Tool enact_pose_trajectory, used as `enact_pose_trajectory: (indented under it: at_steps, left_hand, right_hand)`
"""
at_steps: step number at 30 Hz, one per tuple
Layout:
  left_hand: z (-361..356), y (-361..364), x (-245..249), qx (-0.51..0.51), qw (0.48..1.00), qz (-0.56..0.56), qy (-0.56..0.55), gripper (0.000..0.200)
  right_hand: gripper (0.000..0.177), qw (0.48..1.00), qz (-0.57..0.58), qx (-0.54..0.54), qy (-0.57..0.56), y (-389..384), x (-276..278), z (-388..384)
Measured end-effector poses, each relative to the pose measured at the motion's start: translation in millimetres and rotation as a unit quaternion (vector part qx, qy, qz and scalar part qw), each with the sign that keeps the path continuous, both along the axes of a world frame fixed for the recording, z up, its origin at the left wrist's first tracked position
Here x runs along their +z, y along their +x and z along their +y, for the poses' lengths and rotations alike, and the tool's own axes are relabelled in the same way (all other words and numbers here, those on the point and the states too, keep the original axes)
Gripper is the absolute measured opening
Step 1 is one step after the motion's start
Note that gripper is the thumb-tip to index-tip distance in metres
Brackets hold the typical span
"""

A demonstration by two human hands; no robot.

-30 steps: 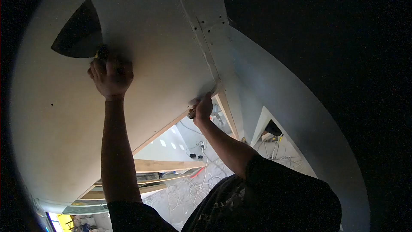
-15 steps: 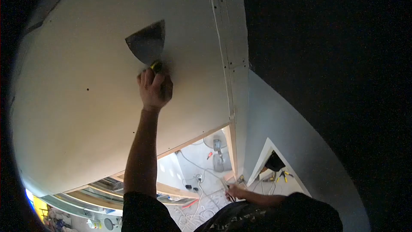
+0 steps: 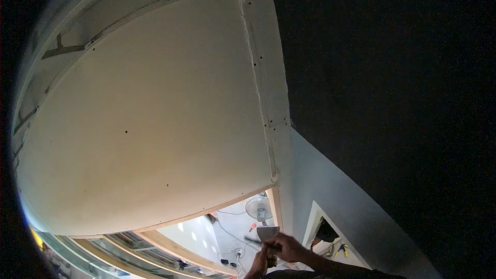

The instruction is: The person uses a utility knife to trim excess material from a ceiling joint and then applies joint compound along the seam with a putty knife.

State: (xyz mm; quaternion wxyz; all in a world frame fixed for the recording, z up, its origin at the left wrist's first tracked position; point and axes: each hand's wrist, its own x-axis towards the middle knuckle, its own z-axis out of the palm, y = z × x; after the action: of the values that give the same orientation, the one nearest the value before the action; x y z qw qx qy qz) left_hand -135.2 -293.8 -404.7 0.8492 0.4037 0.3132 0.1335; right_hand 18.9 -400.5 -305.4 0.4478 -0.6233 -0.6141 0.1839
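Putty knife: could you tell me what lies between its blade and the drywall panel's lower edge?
Head view: between putty knife and drywall panel, only wooden trim and a gap showing a floor fan.

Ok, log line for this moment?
left hand and right hand: together at putty knife, blade up | grip: unclear | ceiling panel: untouched overhead

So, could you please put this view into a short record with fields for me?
Setting: looking up at a pale ceiling board dotted with small holes
Seam: taped joint along the board's right edge
Putty knife: blade up, low in the view
Left hand: just below the knife, at the picture's bottom edge
Right hand: at the blade's base
Grip: unclear which hand holds the knife
Below: fan on the floor
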Motion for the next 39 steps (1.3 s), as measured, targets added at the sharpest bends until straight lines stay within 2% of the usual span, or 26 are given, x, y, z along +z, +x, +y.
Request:
enact_pose_trajectory:
  at_steps: [2,5,7,8,10,11,12,14,18,19,21,22,23,24,26,27,28,29,31,32,33,34,35,36,38,39]
  left_hand:
    - [4.3,9.4,-30.0,0.137,0.99,-0.018,-0.012,0.062]
    - [0.6,-18.4,20.0,-0.016,0.982,0.087,0.17,0.057]
    - [1.8,-37.7,10.7,0.054,0.994,0.035,0.084,0.051]
    - [8.4,-53.8,-18.2,0.063,0.994,-0.015,0.089,0.051]
    - [18.4,-78.7,-51.9,-0.005,0.958,0.137,0.253,0.051]
    - [24.5,-97.8,-91.8,0.102,0.991,0.045,0.072,0.054]
    - [30.3,-115.6,-114.9,0.071,0.984,0.102,0.126,0.056]
    - [16.4,-135.6,-120.0,0.165,0.976,0.111,0.091,0.048]
    - [8.0,-186.7,-167.7,0.238,0.948,0.188,0.101,0.04]
    - [10.1,-197.6,-175.9,0.233,0.937,0.235,0.114,0.041]
    - [12.5,-219.8,-190.9,0.217,0.914,0.312,0.146,0.043]
    - [11.7,-229.3,-194.5,0.205,0.902,0.345,0.16,0.045]
    - [7.9,-241.0,-199.8,0.19,0.89,0.376,0.173,0.046]
    - [4.9,-249.8,-204.2,0.176,0.88,0.402,0.181,0.047]
    - [7.8,-266.9,-240.1,0.234,0.919,0.293,0.123,0.045]
    - [-0.7,-265.4,-224.4,0.153,0.836,0.437,0.295,0.042]
    - [4.7,-273.4,-235.5,0.028,0.669,0.44,0.598,0.043]
    - [12.1,-274.4,-255.6,0.2,0.879,0.351,0.252,0.046]
    - [17.0,-271.6,-275.3,0.196,0.884,0.333,0.265,0.049]
    - [18.4,-270.0,-278.7,0.195,0.9,0.303,0.245,0.049]
    - [14.9,-260.9,-264.8,0.162,0.851,0.292,0.406,0.048]
    - [17.1,-253.0,-272.8,0.229,0.895,0.352,0.15,0.046]
    - [11.0,-244.8,-256.3,0.23,0.896,0.353,0.142,0.049]
    - [4.0,-235.0,-235.5,0.23,0.896,0.354,0.134,0.052]
    - [-5.5,-222.1,-207.5,0.213,0.886,0.35,0.219,0.053]
    - [-9.3,-221.2,-206.2,0.209,0.9,0.348,0.159,0.054]
  right_hand:
    - [0.035,1.0,0.019,0.008,0.009,-20.0,-16.7,8.6]
    - [0.031,0.99,0.079,0.081,-0.086,-7.7,-16.3,2.9]
    - [0.028,0.971,0.195,0.045,-0.129,17.3,-52.9,-2.8]
    - [0.032,0.973,0.209,0.011,-0.098,34.2,-99.9,-14.5]
    - [0.031,0.969,-0.235,0.057,0.043,74.7,-244.6,-48.2]
    - [0.033,0.928,-0.295,0.129,-0.189,95.1,-356.4,-73.0]
    - [0.035,0.802,-0.363,0.243,-0.407,117.6,-468.1,-106.2]
    - [0.034,0.82,-0.093,0.174,-0.537,100.1,-363.8,-143.8]
    - [0.038,0.817,0.203,0.082,-0.533,101.0,-307.6,-167.9]
    - [0.036,0.749,0.305,0.034,-0.587,104.1,-315.8,-165.1]
    - [0.041,0.792,0.143,0.146,-0.575,94.6,-250.2,-132.5]
    - [0.043,0.816,0.22,0.195,-0.498,123.2,-399.4,-147.3]
    - [0.039,0.865,0.04,0.408,-0.288,124.2,-373.3,-132.2]
    - [0.042,0.87,-0.141,0.248,-0.403,118.8,-324.9,-122.1]
    - [0.042,0.888,0.16,0.055,-0.428,94.9,-227.2,-95.2]
    - [0.04,0.844,0.314,0.024,-0.434,98.9,-245.3,-83.6]
    - [0.038,0.777,0.46,-0.012,-0.43,100.3,-259.8,-78.6]
    - [0.035,0.866,0.327,0.078,-0.369,95.6,-227.9,-82.0]
    - [0.031,0.975,-0.02,0.142,-0.168,79.7,-139.8,-85.7]
    - [0.033,0.947,-0.022,0.133,-0.291,79.2,-161.4,-92.9]
    - [0.035,0.915,0.122,0.151,-0.354,85.2,-196.4,-97.6]
    - [0.037,0.899,0.1,0.192,-0.381,84.4,-209.4,-105.3]
    - [0.039,0.881,0.076,0.233,-0.405,83.7,-223.0,-113.2]
    - [0.041,0.868,-0.108,0.3,-0.381,89.6,-221.7,-111.5]
    - [0.046,0.754,-0.072,0.238,-0.608,86.0,-237.0,-91.6]
    - [0.057,0.727,0.097,0.102,-0.672,76.2,-232.0,-88.1]
